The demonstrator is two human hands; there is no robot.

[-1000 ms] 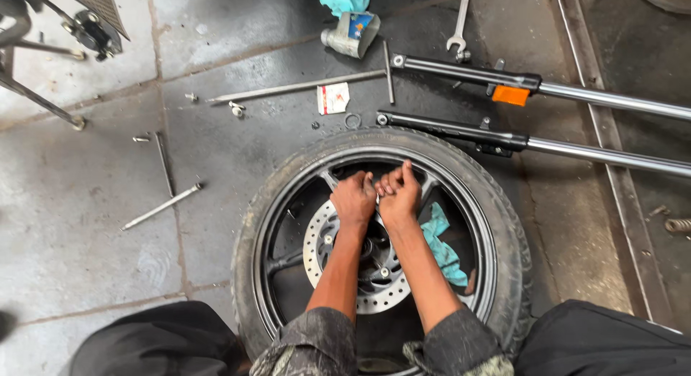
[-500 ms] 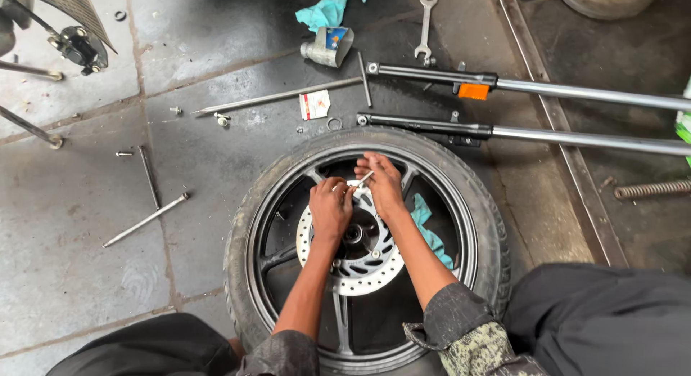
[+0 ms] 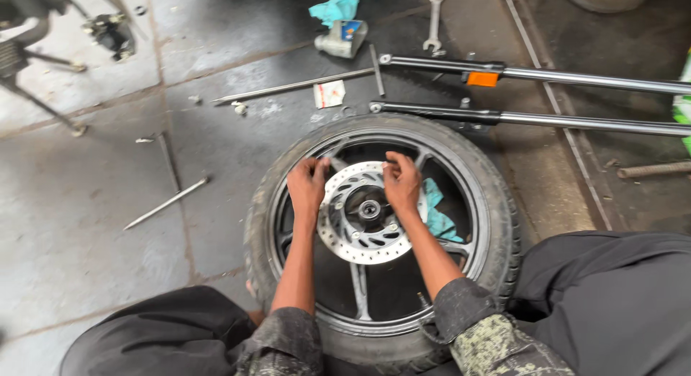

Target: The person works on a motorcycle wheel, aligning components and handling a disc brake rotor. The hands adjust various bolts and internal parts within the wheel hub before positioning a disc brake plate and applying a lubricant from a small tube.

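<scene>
- On the floor, a wheel (image 3: 497,225) is lying flat.
- Left hand (image 3: 307,186) and right hand (image 3: 402,181) are gripping opposite edges of its brake disc (image 3: 360,235).

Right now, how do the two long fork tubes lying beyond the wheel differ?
The far fork tube carries an orange reflector; the near fork tube shows none. The near one lies right beside the tyre, while the far one sits further off, by the spanner. Both lie flat and roughly parallel, dark at the left end, shiny metal to the right.
</scene>
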